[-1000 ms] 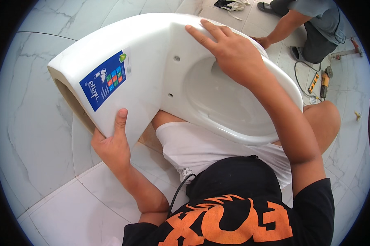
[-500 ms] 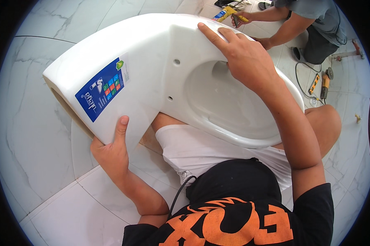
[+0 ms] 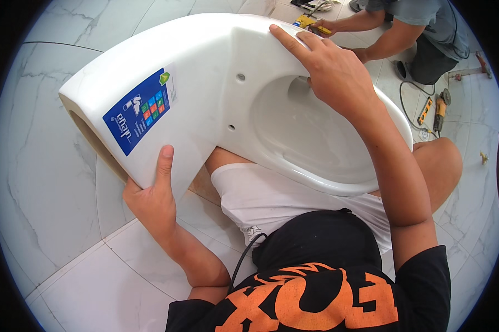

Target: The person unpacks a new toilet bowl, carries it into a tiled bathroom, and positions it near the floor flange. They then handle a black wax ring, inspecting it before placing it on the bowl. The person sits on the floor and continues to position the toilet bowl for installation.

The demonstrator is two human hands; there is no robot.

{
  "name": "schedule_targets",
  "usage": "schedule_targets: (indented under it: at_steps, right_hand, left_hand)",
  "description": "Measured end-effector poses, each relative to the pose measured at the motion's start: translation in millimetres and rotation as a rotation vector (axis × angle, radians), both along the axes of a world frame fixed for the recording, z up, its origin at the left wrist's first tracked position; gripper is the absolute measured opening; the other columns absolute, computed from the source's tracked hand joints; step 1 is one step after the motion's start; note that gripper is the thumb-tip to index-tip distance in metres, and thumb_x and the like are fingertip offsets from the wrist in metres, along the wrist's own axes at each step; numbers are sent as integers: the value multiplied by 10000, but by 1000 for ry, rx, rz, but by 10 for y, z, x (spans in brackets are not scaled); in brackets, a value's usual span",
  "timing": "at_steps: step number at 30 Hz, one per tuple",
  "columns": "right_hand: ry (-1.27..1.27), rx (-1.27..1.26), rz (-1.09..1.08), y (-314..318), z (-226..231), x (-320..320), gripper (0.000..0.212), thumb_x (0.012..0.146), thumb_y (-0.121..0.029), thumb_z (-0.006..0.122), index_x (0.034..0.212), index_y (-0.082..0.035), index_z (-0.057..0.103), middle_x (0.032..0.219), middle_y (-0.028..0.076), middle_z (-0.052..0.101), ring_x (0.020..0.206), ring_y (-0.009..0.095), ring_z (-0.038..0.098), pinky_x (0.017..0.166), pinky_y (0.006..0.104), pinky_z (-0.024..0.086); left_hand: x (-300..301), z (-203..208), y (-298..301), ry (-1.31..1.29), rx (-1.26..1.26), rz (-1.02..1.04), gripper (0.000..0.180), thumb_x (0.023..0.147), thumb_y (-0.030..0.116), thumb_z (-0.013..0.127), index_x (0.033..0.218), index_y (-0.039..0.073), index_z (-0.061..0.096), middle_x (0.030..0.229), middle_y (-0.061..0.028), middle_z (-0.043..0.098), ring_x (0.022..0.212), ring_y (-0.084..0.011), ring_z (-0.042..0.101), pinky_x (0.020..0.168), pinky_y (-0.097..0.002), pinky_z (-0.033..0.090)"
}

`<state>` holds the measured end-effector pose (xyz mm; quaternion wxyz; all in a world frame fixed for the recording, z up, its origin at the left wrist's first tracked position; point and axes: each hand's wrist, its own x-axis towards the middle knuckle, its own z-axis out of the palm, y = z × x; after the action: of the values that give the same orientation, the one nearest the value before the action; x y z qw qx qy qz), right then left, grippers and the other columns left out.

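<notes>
A white ceramic toilet lies tilted across my lap, its open bowl facing up and right and its tank part reaching to the left. A blue label is stuck on the tank part. My left hand grips the tank's near lower edge, thumb on the outer face and fingers hidden behind the edge. Over the far rim of the bowl lies my right hand, index finger stretched along the ceramic and thumb toward the bowl's inside. Two bolt holes show between bowl and tank.
At the upper right a co-worker crouches, one hand on a yellow-handled tool. An angle grinder and an orange power strip with a cable lie on the tiled floor. Pipe fittings stick out at the right.
The toilet has tipped slightly, its far side rising a little and both my hands moving with it. The co-worker's tool hand has shifted slightly.
</notes>
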<state>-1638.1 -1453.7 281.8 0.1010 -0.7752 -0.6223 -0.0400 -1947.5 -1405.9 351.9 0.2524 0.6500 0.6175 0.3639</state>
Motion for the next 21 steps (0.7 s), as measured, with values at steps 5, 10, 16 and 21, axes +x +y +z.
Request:
schedule_targets:
  at_steps: [5, 10, 16, 21]
  right_hand:
    - [-9, 15, -12, 7, -6, -14, 969, 838, 99, 637, 1638, -378, 368, 1387, 148, 646, 1082, 336, 720, 813, 416, 628]
    - [-10, 21, -7, 3, -18, -7, 989, 823, 109, 638, 1639, -380, 364, 1387, 144, 647, 1080, 334, 719, 814, 421, 629]
    - [-8, 33, -7, 7, -21, -8, 995, 818, 111, 643, 1639, -377, 364, 1377, 137, 650, 1084, 322, 717, 815, 423, 630]
    - [-10, 33, -7, 4, -24, -12, 994, 820, 110, 643, 1640, -379, 363, 1373, 125, 653, 1083, 312, 717, 813, 420, 630]
  left_hand:
    - [-12, -11, 0, 2, 9, -12, 346, 905, 193, 876, 1124, -57, 778, 1052, -126, 791, 959, -171, 693, 884, -309, 532]
    - [-21, -21, -3, 20, 13, -7, 351, 900, 197, 882, 1119, -56, 778, 1053, -130, 793, 960, -176, 698, 889, -312, 534]
    - [-27, -18, 4, 44, 24, -13, 372, 878, 210, 902, 1113, -52, 781, 1052, -130, 794, 961, -179, 700, 892, -313, 536]
    - [-8, -18, -7, 47, 11, 18, 361, 884, 203, 896, 1111, -52, 781, 1050, -129, 794, 962, -176, 700, 890, -309, 536]
